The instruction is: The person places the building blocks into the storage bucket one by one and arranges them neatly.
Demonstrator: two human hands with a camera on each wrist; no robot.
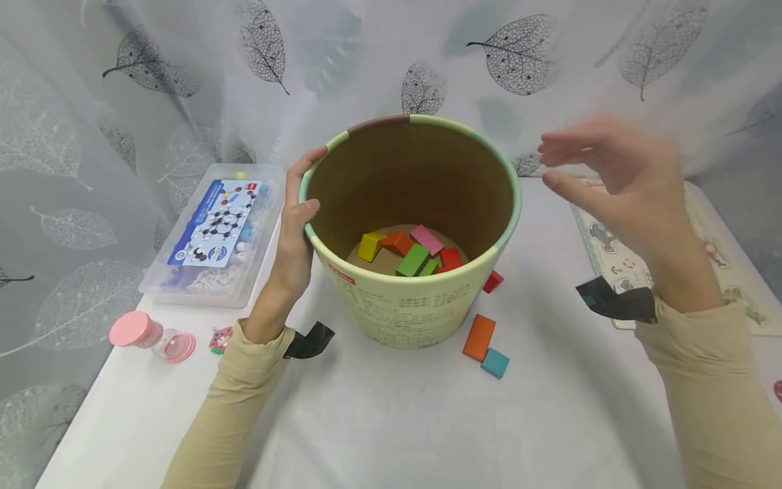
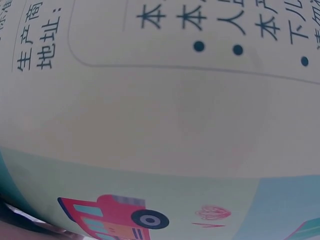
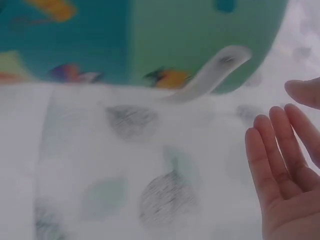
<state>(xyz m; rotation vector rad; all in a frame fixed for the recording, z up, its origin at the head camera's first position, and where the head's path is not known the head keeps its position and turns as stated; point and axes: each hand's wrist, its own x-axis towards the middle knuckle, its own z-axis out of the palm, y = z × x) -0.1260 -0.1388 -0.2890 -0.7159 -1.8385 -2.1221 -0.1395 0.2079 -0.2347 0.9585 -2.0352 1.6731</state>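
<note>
A large cardboard bucket [image 1: 403,309] with a printed outer wall stands in the middle, several wooden blocks lying on its floor, among them a yellow block [image 1: 370,246], a pink block [image 1: 426,239] and a green block [image 1: 413,259]. My left hand [image 1: 294,234] grips the bucket's left rim, its thumb over the edge. Raised to the right of the bucket, my right hand [image 1: 629,183] is slightly blurred; thumb and fingers are apart with nothing between them. On the table by the bucket lie an orange block [image 1: 479,337], a teal block [image 1: 495,363] and a partly hidden red block [image 1: 493,281].
A clear plastic case [image 1: 210,231] with a molecule picture lies at the left. Nearer me are a pink-capped sand timer [image 1: 153,336] and a small colourful piece [image 1: 220,339]. A printed board [image 1: 727,238] lies under the right forearm. A leaf-patterned curtain [image 1: 379,47] hangs behind.
</note>
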